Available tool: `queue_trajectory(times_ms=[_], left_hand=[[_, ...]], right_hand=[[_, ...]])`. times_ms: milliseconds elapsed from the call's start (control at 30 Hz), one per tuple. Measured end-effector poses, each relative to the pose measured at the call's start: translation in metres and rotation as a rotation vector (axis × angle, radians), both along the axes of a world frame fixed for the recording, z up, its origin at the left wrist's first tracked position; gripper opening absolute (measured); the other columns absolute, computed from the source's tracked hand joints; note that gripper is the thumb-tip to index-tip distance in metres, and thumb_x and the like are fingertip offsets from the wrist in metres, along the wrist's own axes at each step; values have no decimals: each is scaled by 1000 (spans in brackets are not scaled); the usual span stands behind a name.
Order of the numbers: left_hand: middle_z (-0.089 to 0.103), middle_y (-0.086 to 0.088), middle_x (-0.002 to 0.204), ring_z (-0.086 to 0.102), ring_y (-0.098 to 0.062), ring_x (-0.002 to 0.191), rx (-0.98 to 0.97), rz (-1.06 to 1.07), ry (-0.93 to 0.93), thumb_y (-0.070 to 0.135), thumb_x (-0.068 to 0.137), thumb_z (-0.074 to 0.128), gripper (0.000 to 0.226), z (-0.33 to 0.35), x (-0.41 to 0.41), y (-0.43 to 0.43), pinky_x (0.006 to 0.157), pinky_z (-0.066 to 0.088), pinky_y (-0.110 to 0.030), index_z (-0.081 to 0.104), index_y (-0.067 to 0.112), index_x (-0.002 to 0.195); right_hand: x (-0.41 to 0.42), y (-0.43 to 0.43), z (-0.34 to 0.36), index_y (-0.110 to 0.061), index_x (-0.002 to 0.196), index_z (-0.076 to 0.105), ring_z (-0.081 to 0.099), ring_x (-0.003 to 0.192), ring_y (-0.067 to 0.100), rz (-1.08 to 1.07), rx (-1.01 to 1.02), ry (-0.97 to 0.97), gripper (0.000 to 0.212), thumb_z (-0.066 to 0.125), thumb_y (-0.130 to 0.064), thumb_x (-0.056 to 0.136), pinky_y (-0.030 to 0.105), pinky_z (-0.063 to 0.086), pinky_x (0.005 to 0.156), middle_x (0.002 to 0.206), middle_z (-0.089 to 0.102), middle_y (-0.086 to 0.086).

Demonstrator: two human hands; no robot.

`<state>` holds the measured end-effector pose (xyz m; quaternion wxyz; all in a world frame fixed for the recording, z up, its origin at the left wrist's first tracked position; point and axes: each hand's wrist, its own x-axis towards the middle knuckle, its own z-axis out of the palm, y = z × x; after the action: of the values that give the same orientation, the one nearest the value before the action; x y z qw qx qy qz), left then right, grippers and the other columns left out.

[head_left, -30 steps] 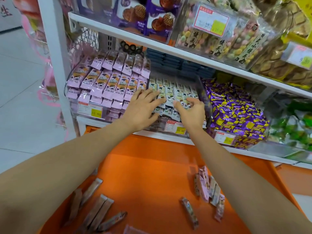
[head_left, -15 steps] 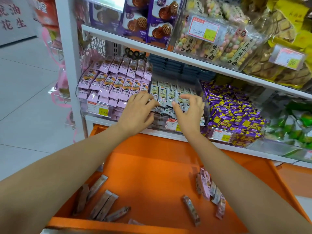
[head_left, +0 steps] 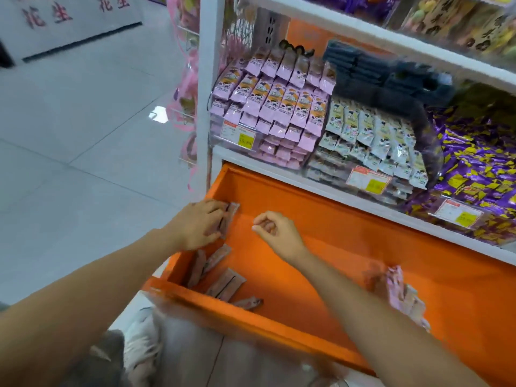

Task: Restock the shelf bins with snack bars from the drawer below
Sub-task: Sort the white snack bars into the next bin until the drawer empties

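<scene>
Both hands have dropped from the bins into the drawer point(head_left: 363, 233). Nearest, loose bars point(head_left: 224, 286) lie by its near-left wall, and a pink heap point(head_left: 402, 294) sits to the right, just beyond the right forearm. Farther in, the left hand point(head_left: 199, 223) lies over a bar point(head_left: 230, 216) in the far-left corner; blur hides whether its fingers have clamped it. The right hand point(head_left: 276, 230) hovers just beside it, fingers curled, with nothing showing in it. Beyond, on the shelf point(head_left: 279, 175), the pink bin point(head_left: 268, 107) looks nearly full. This seems to be the pickup step. Next the left hand needs a firm hold on the bar, then a lift up and away to that bin, clearing the drawer's far wall and the shelf edge.
</scene>
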<state>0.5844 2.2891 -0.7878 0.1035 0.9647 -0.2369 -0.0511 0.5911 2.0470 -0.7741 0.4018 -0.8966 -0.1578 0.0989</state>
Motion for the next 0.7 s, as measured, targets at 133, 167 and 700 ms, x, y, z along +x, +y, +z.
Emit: queue_trajectory(times_ms=[133,167,700], left_hand=[[51,-19,142,47,-38,132,68,-59,23,49,80,41,69,-43,-11,32,96,49,-55,60,6,130],[49,-19,144,43,-37,135,51,-87,11,47,82,43,66,-47,-11,33,97,48,-55,59,6,131],[26,-10,160,9,-25,151,-216,-70,-50,35,92,45,58,-61,-8,39,119,22,-46,47,8,143]], right_hand=[[0,19,-67,-3,111,65,53,79,12,138,-124,192,24,69,-13,89,21,38,71,90,56,-4],[0,19,-82,-3,112,65,52,79,11,180,-167,216,26,70,-12,88,21,36,72,90,53,-7],[2,28,-198,-19,133,44,36,127,24,664,-816,-50,47,58,-21,89,33,28,101,133,43,3]])
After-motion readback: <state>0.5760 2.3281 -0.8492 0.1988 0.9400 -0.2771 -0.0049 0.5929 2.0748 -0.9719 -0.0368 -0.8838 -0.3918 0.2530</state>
